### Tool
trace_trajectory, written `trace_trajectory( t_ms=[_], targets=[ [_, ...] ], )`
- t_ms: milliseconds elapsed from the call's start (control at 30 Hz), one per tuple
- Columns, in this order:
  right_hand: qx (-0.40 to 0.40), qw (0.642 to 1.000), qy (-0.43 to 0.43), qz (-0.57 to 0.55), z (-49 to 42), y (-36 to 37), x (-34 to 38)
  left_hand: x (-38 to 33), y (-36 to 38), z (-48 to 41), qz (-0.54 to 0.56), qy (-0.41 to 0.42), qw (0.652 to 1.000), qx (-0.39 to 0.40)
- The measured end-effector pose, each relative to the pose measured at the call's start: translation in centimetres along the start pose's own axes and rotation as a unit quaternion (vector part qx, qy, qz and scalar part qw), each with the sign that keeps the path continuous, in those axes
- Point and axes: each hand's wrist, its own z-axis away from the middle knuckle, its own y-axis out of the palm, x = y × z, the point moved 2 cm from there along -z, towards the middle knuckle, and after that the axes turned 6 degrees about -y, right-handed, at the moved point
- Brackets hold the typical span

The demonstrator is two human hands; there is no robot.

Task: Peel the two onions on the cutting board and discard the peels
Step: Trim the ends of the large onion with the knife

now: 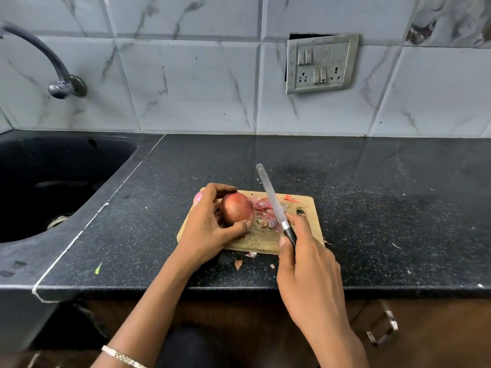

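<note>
Gripping the still-skinned onion (236, 209) above the cutting board (265, 241), the left hand (208, 227) curls round it while the right hand (305, 264) clasps the knife (272, 199), with loose peels (261, 208) undiscarded and a pinkish, seemingly peeled onion (198, 198) behind, suggesting roughly halfway.

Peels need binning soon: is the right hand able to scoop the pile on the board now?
Probably not yet: the right hand grips the knife, blade crossing the peel pile; otherwise the pile lies close beside it, unblocked.
</note>
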Motion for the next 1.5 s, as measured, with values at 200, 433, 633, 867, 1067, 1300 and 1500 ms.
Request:
trace_trajectory(
  t_ms=[200,433,633,867,1067,1300,1500],
  targets=[
    [-0.017,0.985,0.033,-0.17,-0.5,0.4,-1.1,0.8,-0.8,0.4,-0.079,-0.004,0.996,-0.031],
    [-0.036,0.978,0.022,-0.203,-1.0,0.4,-1.7,0.1,-0.7,1.1,-0.227,0.062,0.972,0.001],
    [-0.033,0.986,-0.01,-0.16,-1.4,0.2,-1.5,-1.1,-0.8,1.4,-0.298,0.046,0.953,-0.019],
    [0.012,0.996,-0.054,-0.076,0.1,-0.1,0.6,-1.7,-0.1,1.1,-0.213,0.034,0.973,-0.086],
    [0.001,0.999,-0.044,0.029,0.5,-0.4,1.0,-1.7,0.6,0.7,-0.213,0.084,0.97,-0.087],
    [0.012,0.999,-0.019,0.046,0.6,-0.5,1.2,-2.2,1.1,0.8,-0.225,0.081,0.967,-0.084],
    [0.035,0.998,-0.018,0.048,0.3,-0.5,0.9,-2.2,1.2,0.7,-0.22,0.074,0.97,-0.076]
  ],
)
